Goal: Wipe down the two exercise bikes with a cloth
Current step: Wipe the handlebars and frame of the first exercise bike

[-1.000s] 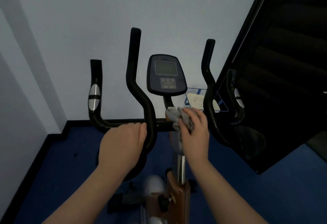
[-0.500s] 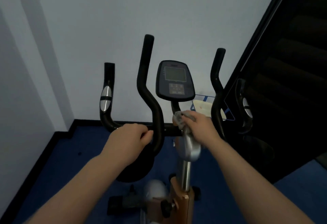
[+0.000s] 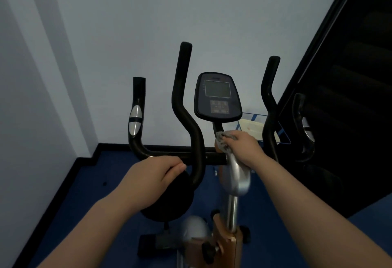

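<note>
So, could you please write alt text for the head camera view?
A person's right hand presses a grey cloth on the exercise bike's stem below the console. The left hand grips the black handlebar.

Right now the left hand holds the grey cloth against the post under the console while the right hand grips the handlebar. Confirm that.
Not quite: the hands are swapped. The head view shows the right hand holding the grey cloth against the post under the console, while the left hand grips the handlebar.

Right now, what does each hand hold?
Left hand: grips the handlebar.
Right hand: holds the grey cloth against the console stem.
</note>
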`<control>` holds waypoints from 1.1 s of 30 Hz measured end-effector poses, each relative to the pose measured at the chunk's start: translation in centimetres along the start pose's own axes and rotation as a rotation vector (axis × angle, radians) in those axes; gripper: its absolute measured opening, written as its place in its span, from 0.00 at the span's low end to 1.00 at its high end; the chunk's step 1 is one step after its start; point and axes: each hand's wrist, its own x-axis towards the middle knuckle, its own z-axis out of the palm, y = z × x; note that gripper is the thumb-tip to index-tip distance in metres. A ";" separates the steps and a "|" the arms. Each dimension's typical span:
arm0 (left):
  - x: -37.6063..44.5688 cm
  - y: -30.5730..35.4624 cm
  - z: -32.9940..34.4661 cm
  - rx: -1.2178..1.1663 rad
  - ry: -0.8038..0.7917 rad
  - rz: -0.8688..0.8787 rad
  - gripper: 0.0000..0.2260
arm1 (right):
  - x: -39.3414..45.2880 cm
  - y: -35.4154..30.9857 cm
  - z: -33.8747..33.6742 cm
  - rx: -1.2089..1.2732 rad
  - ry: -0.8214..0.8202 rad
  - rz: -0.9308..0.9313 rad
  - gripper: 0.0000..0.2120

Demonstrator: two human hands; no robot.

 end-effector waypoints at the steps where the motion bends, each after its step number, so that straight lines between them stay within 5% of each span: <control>1: -0.1 0.0 0.1 0.008 0.014 0.005 0.13 | -0.6 0.5 0.0 0.025 0.005 -0.052 0.09; 6: -0.1 0.3 0.1 -0.005 0.014 0.002 0.14 | -0.6 0.4 -2.0 0.251 -0.155 0.021 0.09; 14: -0.2 0.5 0.0 0.028 0.025 -0.006 0.12 | -1.5 1.0 0.4 0.026 0.165 -0.055 0.14; 18: -0.3 0.6 -0.1 0.018 0.022 -0.006 0.13 | 0.1 0.2 -1.1 0.058 0.060 0.034 0.11; 23: -0.3 0.5 0.0 0.013 0.035 0.004 0.12 | -1.9 1.2 -0.2 -0.098 0.097 -0.183 0.08; 28: -0.1 0.4 0.0 -0.027 0.031 -0.003 0.13 | 1.0 0.4 -1.4 0.048 -0.084 0.031 0.11; 31: -0.2 0.5 0.0 -0.014 0.041 0.002 0.13 | 1.7 -0.3 -0.2 -0.174 -0.091 -0.009 0.10; 33: -0.4 0.5 0.1 0.001 0.042 0.008 0.12 | 0.3 0.2 -0.1 -0.100 -0.044 -0.073 0.09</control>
